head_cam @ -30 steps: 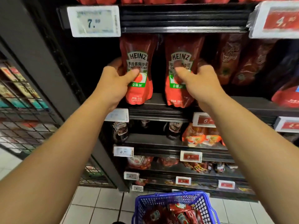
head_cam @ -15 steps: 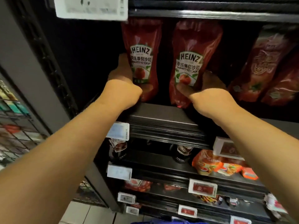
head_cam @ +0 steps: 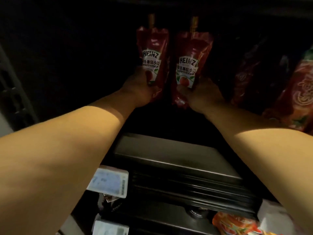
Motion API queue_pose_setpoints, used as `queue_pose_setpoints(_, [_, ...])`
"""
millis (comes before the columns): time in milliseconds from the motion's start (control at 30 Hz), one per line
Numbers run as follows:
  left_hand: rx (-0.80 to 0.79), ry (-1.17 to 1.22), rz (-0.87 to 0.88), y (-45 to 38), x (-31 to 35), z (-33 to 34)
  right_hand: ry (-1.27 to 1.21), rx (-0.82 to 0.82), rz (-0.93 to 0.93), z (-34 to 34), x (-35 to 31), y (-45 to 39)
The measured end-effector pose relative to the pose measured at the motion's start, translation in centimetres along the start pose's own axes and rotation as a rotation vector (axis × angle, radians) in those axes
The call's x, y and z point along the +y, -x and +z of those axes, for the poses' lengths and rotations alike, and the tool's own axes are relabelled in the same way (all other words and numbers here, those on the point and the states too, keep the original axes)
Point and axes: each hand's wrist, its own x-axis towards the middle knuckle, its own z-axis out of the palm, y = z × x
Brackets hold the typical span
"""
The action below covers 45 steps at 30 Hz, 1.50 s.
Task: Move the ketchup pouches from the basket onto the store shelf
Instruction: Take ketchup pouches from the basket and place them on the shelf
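Observation:
Two red Heinz ketchup pouches stand upright side by side deep in the dark shelf bay. My left hand point(head_cam: 137, 90) grips the lower part of the left ketchup pouch point(head_cam: 152, 53). My right hand point(head_cam: 201, 95) grips the bottom of the right ketchup pouch point(head_cam: 191, 58). Both spouts point up. The shelf board point(head_cam: 162, 150) lies below the pouches; whether their bases rest on it is hidden by my hands. The basket is out of view.
Other red sauce pouches point(head_cam: 298, 92) stand to the right on the same shelf. A price tag point(head_cam: 108, 182) hangs on the shelf's front edge. An orange packet point(head_cam: 235, 224) shows on the lower shelf. The bay left of the pouches is dark.
Both hands have pushed the two pouches further back into the shelf. The view has tilted up and moved in, so the basket and lower shelves have dropped out of sight.

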Motion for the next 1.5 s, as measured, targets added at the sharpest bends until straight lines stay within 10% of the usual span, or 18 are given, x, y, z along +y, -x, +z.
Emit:
queue_pose_setpoints(200, [0.385,-0.288,0.141,0.5,-0.3,1.5,-0.108,0.130,0.017,2.2,0.5,-1.4])
queue_pose_setpoints(1500, [0.283,-0.361,0.198,-5.8,-3.2,1.7,-0.001,0.074,0.036,6.3,0.2,-7.1])
